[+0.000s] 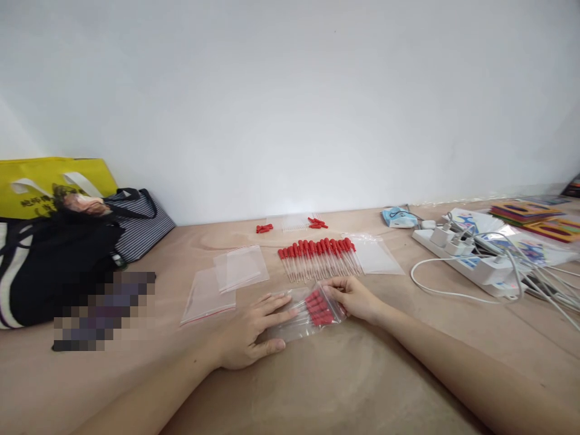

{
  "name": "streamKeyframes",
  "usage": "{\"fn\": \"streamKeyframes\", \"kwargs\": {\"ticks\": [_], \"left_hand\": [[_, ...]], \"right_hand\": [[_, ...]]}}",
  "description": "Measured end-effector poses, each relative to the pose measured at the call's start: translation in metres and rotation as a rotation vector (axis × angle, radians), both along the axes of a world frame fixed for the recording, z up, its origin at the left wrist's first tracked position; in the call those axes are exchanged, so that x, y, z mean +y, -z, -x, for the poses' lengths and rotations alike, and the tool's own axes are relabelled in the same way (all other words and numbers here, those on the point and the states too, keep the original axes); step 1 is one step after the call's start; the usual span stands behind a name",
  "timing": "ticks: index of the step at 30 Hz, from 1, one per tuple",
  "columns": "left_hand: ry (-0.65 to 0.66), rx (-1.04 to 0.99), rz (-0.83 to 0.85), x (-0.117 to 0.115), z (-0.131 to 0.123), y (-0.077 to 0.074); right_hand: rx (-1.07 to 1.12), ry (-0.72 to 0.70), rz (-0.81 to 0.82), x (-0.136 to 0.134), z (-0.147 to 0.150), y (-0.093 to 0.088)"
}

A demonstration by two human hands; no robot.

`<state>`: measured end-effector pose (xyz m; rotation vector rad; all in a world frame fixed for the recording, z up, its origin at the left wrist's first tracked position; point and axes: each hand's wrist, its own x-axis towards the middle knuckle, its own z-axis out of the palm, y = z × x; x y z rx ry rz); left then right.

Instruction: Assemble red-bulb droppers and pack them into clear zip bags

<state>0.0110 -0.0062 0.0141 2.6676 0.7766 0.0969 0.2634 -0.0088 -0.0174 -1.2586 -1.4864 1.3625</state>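
Observation:
A clear zip bag [296, 331] lies flat on the table with several red-bulbed droppers [318, 307] inside, bulbs toward its right end. My left hand [254, 329] rests on the bag's left part, fingers spread. At the bag's right end, my right hand [351, 297] pinches the edge near the zip between thumb and fingers. Just beyond my hands is a row of loose droppers [317, 257] with red bulbs pointing to the wall. Flat zip bags [208, 296] lie to the left, and another clear bag [378, 254] is right of the row.
Near the wall are small piles of red bulbs [264, 228] and clear tubes [294, 222]. On the right stand a power strip [466, 263] with cables, a blue face mask [399, 217] and colourful frames [530, 211]. Dark and yellow bags [54, 181] fill the left.

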Motion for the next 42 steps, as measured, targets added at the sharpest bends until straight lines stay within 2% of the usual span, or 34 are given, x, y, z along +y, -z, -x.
{"fn": "streamKeyframes", "kwargs": {"ticks": [6,11,13,16,22,27,31,33,36,39,42], "left_hand": [[0.01,0.014,-0.042,-0.001,0.001,-0.003],[0.037,-0.087,-0.132,-0.003,0.0,-0.003],[-0.011,-0.177,-0.148,-0.003,-0.002,-0.001],[-0.151,-0.285,-0.138,0.0,-0.01,0.001],[-0.399,-0.325,0.123,0.018,-0.044,-0.003],[-0.485,-0.158,0.29,0.032,-0.075,-0.012],[-0.478,-0.051,0.422,0.035,-0.086,-0.018],[-0.464,-0.085,0.446,0.034,-0.083,-0.018],[-0.491,-0.266,0.551,0.032,-0.07,-0.017],[-0.619,-0.517,0.671,0.036,-0.049,-0.017],[-0.796,-0.763,0.663,0.055,-0.027,-0.019]], "right_hand": [[-0.177,0.096,0.046,-0.006,-0.017,-0.013],[-0.297,0.002,-0.006,-0.011,-0.016,-0.015],[-0.322,-0.01,-0.083,-0.012,-0.012,-0.013],[-0.398,0.019,-0.176,-0.012,-0.008,-0.009],[-0.444,0.134,-0.297,-0.012,-0.009,-0.004],[-0.395,0.132,-0.277,-0.011,-0.015,0.0],[-0.356,0.131,-0.257,-0.014,-0.016,0.0],[-0.347,0.135,-0.256,-0.014,-0.016,0.0],[-0.341,0.134,-0.255,-0.014,-0.016,0.001],[-0.339,0.141,-0.24,-0.013,-0.016,0.002],[-0.338,0.14,-0.221,-0.012,-0.017,0.002]]}}
